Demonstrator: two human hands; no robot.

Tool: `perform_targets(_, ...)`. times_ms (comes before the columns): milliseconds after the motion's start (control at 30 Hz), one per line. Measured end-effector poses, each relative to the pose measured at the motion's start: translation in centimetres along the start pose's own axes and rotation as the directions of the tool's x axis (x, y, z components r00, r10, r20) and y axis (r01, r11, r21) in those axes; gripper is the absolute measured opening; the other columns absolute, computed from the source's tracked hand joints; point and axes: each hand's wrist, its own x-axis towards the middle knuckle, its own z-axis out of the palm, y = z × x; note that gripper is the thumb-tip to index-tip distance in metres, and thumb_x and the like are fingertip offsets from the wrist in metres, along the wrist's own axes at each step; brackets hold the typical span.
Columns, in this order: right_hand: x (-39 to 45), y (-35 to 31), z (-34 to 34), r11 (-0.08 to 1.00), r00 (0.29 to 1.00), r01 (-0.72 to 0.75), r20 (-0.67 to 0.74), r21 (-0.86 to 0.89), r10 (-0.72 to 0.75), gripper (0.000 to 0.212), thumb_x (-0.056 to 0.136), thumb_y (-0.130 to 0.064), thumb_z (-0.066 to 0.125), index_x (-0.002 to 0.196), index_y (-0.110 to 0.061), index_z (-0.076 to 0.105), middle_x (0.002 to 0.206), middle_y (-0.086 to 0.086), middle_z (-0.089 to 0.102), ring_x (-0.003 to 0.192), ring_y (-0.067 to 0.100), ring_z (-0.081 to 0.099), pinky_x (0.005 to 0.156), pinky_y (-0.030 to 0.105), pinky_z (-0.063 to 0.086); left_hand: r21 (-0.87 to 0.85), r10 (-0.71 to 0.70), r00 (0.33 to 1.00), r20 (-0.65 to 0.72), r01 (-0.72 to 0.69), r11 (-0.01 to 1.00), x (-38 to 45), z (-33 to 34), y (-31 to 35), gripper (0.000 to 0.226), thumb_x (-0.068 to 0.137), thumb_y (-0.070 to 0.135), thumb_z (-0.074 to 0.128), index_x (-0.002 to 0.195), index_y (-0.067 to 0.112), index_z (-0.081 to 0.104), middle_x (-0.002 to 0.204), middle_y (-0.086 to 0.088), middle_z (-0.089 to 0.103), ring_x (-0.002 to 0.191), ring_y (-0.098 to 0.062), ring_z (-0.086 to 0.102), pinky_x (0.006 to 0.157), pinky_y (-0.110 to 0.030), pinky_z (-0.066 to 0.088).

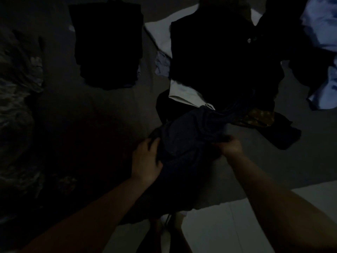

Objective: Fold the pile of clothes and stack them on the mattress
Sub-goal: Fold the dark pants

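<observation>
The scene is very dark. A dark blue denim garment hangs bunched between my hands over the near edge of the grey mattress. My left hand grips its left side and my right hand pinches its upper right edge. Behind it lies a loose pile of clothes, mostly black, with white and light blue pieces showing. A folded black stack sits on the mattress at the back left.
A light blue garment lies crumpled at the far right. A brown patterned cloth pokes out under the pile. A patterned blanket covers the left edge. Pale floor tiles show below the mattress edge.
</observation>
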Motion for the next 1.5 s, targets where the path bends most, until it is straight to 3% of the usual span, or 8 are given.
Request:
perform_targets(200, -5.2, -9.5, -1.1, 0.915, 0.907, 0.402, 0.155, -0.046, -0.391, 0.017, 0.081, -0.019, 0.072, 0.092, -0.006, 0.070, 0.088, 0.010, 0.070, 0.082, 0.018, 0.065, 0.073, 0.031, 0.051, 0.212, 0.158, 0.976, 0.149, -0.188, 0.959, 1.9, -0.7, 1.7, 0.073, 0.086, 0.034, 0.055, 0.148, 0.035, 0.016, 0.157, -0.010, 0.004, 0.144, -0.028, 0.006, 0.114, -0.040, 0.011)
perform_targets(333, -7.0, -17.8, -0.9, 0.895, 0.792, 0.409, 0.418, 0.178, -0.444, 0.006, 0.083, -0.019, 0.071, 0.086, -0.017, 0.066, 0.075, 0.002, 0.061, 0.059, 0.010, 0.055, 0.052, 0.022, 0.040, 0.330, 0.032, 0.991, 0.127, -0.072, 0.941, 4.3, -2.4, 1.0, 0.048, 0.088, 0.036, 0.050, 0.133, 0.023, 0.039, 0.139, -0.010, 0.043, 0.129, -0.026, 0.038, 0.105, -0.038, 0.026)
perform_targets(533, -4.9, -24.1, 2.1, 0.854, 0.680, 0.519, 0.613, -0.016, -0.402, 0.066, 0.087, -0.013, 0.066, 0.143, -0.018, 0.031, 0.118, 0.008, 0.060, 0.067, 0.017, 0.065, 0.053, 0.020, 0.052, 0.179, -0.292, 0.944, -0.152, 0.316, 0.932, 7.5, -3.7, -4.1, 0.033, 0.093, 0.011, 0.047, 0.122, -0.005, 0.052, 0.119, -0.030, 0.057, 0.108, -0.042, 0.057, 0.089, -0.040, 0.045)
perform_targets(633, -1.5, -22.2, 2.1, 0.829, 0.782, 0.557, 0.372, -0.055, -0.501, 0.046, 0.090, -0.013, 0.060, 0.133, -0.005, 0.047, 0.113, 0.014, 0.063, 0.057, 0.005, 0.062, 0.047, 0.017, 0.049, -0.398, -0.442, 0.885, -0.144, 0.357, 0.845, 8.2, -3.9, -5.5, 0.020, 0.077, -0.017, 0.046, 0.085, -0.015, 0.064, 0.083, -0.033, 0.063, 0.073, -0.044, 0.066, 0.061, -0.039, 0.054)
perform_targets(833, -0.8, -6.0, 0.6, 0.974, 0.966, 0.224, 0.124, 0.037, -0.227, 0.035, 0.093, -0.018, 0.057, 0.059, -0.010, 0.053, 0.057, 0.005, 0.056, 0.049, 0.005, 0.052, 0.054, 0.023, 0.042, -0.461, -0.419, 0.907, 0.052, 0.394, 0.795, 7.5, -3.5, -1.6, 0.062, 0.084, 0.033, 0.067, 0.138, 0.013, 0.043, 0.136, -0.021, 0.047, 0.125, -0.032, 0.046, 0.107, -0.034, 0.036)
perform_targets(1200, 3.3, -8.8, -4.0, 0.915, 0.921, 0.231, -0.379, 0.331, -0.096, 0.049, 0.082, -0.031, 0.071, 0.117, -0.004, 0.049, 0.102, 0.006, 0.054, 0.091, 0.012, 0.052, 0.066, 0.004, 0.040, -0.249, -0.493, 0.866, 0.082, 0.497, 0.831, 11.6, -4.4, -0.3, 0.082, 0.072, 0.079, 0.049, 0.125, 0.017, 0.057, 0.133, -0.017, 0.049, 0.125, -0.035, 0.044, 0.106, -0.045, 0.037)
perform_targets(1300, 5.9, -10.7, -6.2, 0.902, 0.947, 0.101, -0.317, 0.419, 0.042, 0.050, 0.081, -0.029, 0.073, 0.121, -0.006, 0.051, 0.109, 0.003, 0.053, 0.101, 0.016, 0.055, 0.090, 0.027, 0.048, -0.630, -0.427, 0.862, 0.274, 0.496, 0.597, 15.6, -6.0, 1.1, 0.082, 0.067, 0.064, 0.070, 0.128, 0.011, 0.055, 0.128, -0.010, 0.058, 0.114, -0.028, 0.057, 0.100, -0.039, 0.045)
perform_targets(1500, 6.2, -10.4, -8.0, 0.969, 0.993, 0.112, -0.065, 0.222, -0.100, 0.033, 0.082, -0.027, 0.072, 0.058, -0.016, 0.052, 0.062, 0.005, 0.056, 0.055, 0.019, 0.053, 0.057, 0.031, 0.048, -0.838, -0.401, 0.790, 0.465, 0.539, 0.090, 21.0, -7.0, 3.8, 0.037, 0.084, 0.024, 0.070, 0.115, 0.007, 0.059, 0.100, -0.006, 0.064, 0.072, -0.018, 0.061, 0.067, -0.026, 0.056)
